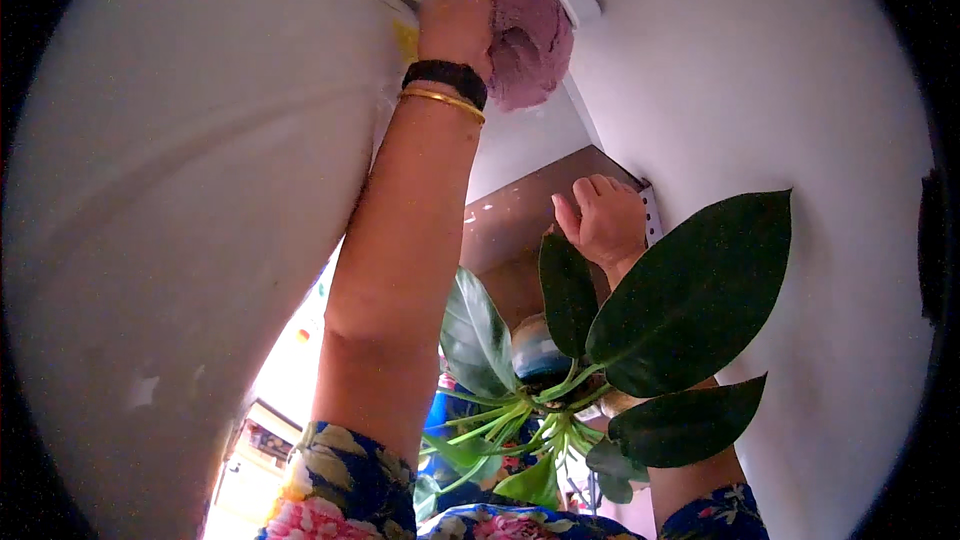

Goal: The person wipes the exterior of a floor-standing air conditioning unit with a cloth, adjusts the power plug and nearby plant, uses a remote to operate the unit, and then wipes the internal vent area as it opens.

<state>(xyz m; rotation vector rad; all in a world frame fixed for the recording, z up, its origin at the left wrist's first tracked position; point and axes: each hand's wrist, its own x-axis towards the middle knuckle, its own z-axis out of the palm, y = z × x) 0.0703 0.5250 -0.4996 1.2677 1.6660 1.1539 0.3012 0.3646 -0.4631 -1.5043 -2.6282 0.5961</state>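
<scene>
At upper centre, the left hand point(460, 28) gripped a pink cloth point(532, 48), presumably bunched for firm control; right of centre, whether the curled right hand point(608, 224) gripped anything was indeterminable.

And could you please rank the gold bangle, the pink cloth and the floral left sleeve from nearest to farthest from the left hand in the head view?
1. Pink cloth: touching the left hand, on its right.
2. Gold bangle: just below, past the black wristband.
3. Floral left sleeve: farthest down, at the picture's lower edge.
</scene>
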